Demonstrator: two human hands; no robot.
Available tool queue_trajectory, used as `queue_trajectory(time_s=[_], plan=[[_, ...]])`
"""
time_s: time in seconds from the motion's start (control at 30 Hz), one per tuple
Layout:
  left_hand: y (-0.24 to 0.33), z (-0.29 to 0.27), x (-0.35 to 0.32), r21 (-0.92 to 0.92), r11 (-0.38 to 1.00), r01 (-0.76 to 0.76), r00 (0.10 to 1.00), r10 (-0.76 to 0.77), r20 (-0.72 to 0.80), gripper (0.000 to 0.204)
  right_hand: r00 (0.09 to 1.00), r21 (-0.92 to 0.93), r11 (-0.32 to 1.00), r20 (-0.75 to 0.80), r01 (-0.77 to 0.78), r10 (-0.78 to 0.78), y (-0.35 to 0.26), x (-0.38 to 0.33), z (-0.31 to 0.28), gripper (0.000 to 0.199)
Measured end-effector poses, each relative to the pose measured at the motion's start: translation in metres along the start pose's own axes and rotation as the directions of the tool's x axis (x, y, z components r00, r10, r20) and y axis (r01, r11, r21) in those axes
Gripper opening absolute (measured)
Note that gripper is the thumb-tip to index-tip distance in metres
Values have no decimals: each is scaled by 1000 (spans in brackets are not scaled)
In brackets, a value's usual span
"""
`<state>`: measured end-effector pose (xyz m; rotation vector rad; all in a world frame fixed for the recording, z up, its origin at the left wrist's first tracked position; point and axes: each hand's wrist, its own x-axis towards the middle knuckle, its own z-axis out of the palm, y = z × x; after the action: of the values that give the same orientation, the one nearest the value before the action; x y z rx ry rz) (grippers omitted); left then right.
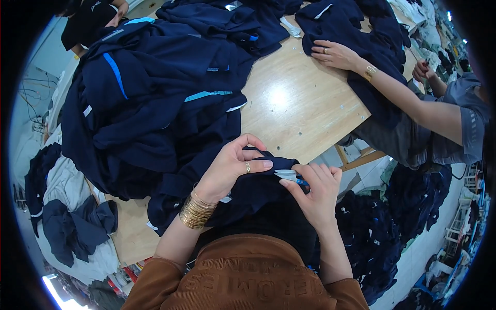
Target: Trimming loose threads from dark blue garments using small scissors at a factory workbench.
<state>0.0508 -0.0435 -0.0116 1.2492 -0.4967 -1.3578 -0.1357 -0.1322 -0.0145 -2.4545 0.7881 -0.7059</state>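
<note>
A navy garment (251, 190) lies bunched at the table's near edge, right in front of my body. My left hand (227, 166) is closed on its edge, thumb and fingers pinching a fold. In my right hand (319, 195) is a pair of thread snips (287, 175) with pale blades and a blue part by the fingers. The blades point left, at the fabric just beside my left thumb. Whether they touch the cloth I cannot tell.
A big heap of navy garments (150, 98) with light-blue strips covers the left of the wooden table (289, 103). At the right, a co-worker's hand (333, 54) rests on another navy garment (356, 31). More dark clothes (369, 227) are piled low at my right.
</note>
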Motion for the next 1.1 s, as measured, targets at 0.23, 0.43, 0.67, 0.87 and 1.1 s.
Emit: queue_trajectory(time_s=[0.23,0.43,0.67,0.87,1.1], plan=[[4,2,-1,10,1000,0,1000,0,9,29,1000,-24,1000,-13,1,-1,4,1,-1,29],[6,3,-1,47,999,9,1000,-9,7,29,999,-34,999,-17,43,-43,3,1,-2,30],[5,1,1,41,999,12,1000,-12,0,30,999,-35,998,-6,47,-47,5,0,-3,28],[5,1,1,23,1000,21,1000,-21,5,30,1000,-38,999,-19,-7,6,4,0,-3,27],[1,-1,2,-10,999,40,999,-40,16,30,999,-39,999,-38,-1,0,3,0,1,28]])
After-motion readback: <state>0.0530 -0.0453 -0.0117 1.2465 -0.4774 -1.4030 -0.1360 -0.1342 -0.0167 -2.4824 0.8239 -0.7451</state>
